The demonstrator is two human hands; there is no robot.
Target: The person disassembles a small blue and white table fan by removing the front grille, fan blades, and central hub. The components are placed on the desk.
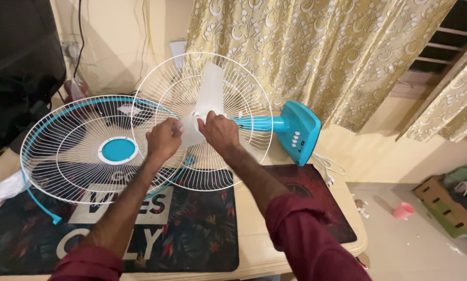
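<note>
My left hand (164,139) and right hand (219,130) pinch the white fan blade hub (191,130) (rear grille (244,93) behind), near the desk's (254,229) far edge.

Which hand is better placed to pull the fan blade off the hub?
Probably the left hand: it grips the white blade at the hub. The right hand sits beside it, nearer the teal neck.

We see a pale bench (254,244) carrying a dark leafy mat (191,229), a dark red mat (316,198), a loose fan grille (82,151), a turquoise fan (296,132) and crumpled plastic (1,190).
</note>
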